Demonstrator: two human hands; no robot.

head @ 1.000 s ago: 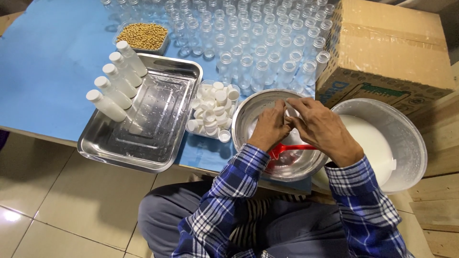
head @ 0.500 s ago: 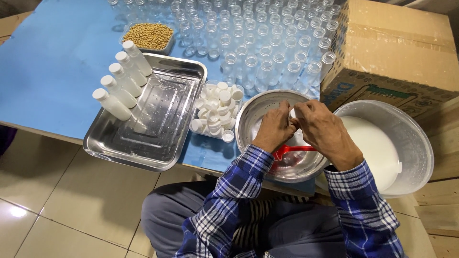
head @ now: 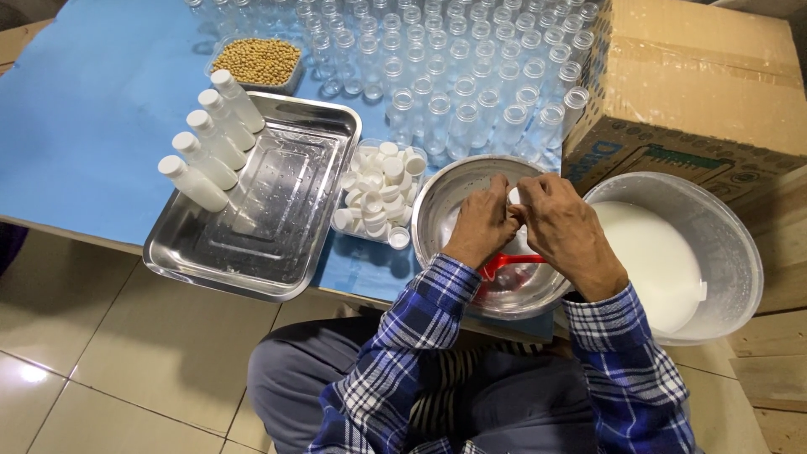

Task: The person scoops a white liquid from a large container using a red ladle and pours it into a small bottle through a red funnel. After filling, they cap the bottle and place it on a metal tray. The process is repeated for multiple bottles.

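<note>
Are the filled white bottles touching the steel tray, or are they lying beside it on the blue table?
Touching. The head view shows the five filled white bottles lying with their lower ends over the steel tray's left rim and resting inside it.

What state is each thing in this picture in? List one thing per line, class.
Left hand: gripping small bottle.
Right hand: on its white cap.
Tray bottles: filled, capped, leaning.
Clear bottles: empty, uncapped, upright.
Bucket: holds white liquid.
Cardboard box: closed.
Loose caps: heaped.
</note>
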